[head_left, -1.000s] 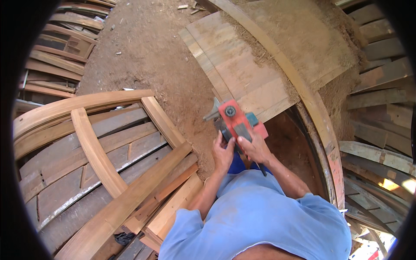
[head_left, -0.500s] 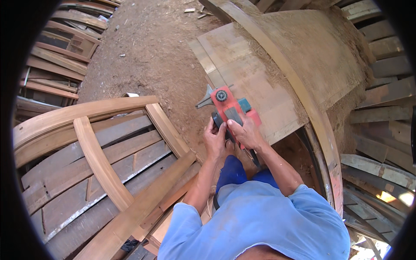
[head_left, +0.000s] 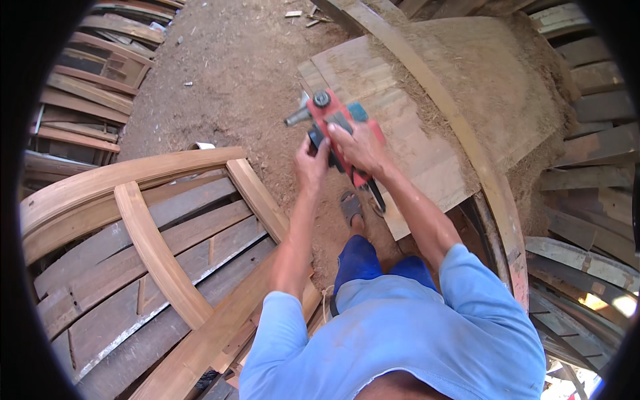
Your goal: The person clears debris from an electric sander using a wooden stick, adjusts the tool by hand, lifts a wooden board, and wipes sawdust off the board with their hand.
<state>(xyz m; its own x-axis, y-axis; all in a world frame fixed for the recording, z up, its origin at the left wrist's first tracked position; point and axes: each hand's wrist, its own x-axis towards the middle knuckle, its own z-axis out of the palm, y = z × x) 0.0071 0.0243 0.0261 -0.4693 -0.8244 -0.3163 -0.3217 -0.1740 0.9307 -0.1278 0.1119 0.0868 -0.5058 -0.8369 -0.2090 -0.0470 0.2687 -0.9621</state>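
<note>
I hold a red electric hand planer (head_left: 325,110) out in front of me. It has a black round knob at its far end, a teal part on its right and a grey metal piece sticking out to the left. My right hand (head_left: 362,148) is closed around its handle from above. My left hand (head_left: 311,164) grips a black part on the planer's left side, the fingers partly hidden behind it. The tool is over the near left part of a wooden board (head_left: 427,157); whether it touches the board I cannot tell.
A curved wooden beam (head_left: 460,127) crosses the board, with shavings around it. At left, a curved wooden frame (head_left: 157,247) lies over grey planks. Stacked timber (head_left: 93,80) lines the far left, more planks (head_left: 593,180) the right. My sandalled foot (head_left: 352,208) stands on the dirt floor.
Both hands have moved the planer away from my body and slightly left. My arms are stretched further out, and my sandalled foot now shows below the tool.
</note>
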